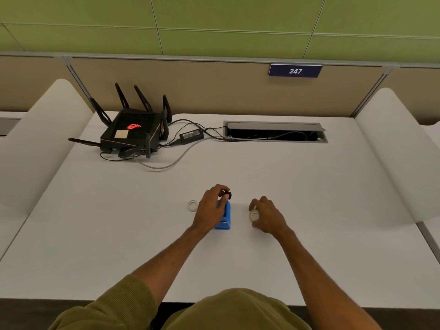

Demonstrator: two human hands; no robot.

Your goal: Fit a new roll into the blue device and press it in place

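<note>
On the white desk (95,234) in front of you, your left hand (210,210) lies over a small blue block (225,216), its thumb and forefinger pinched on a small dark piece (228,194) at the block's far end. The palm seems to steady the block while the fingertips work the piece, though whether the piece is fixed to the block or loose, you cannot tell from here. The block looks like smooth moulded plastic, box-shaped, with a lighter strip near its close end.

Your right hand (267,216) sits just to the right, fingers curled about a pale ring (253,216) that lies flat on the desk; thumb and fingertips close on its rim, as if to keep it ready near the block. A second pale ring (192,205) lies flat just left of your left hand, untouched. Both rings look thin, round and matte, like rolls of tape or washers.

Farther back, a black router (133,134) with angular antennas stands at the left, its cables running past a power brick (191,135) into an open metal cable hatch (273,126). A numbered blue plate (295,70) hangs on the tan partition.
</note>
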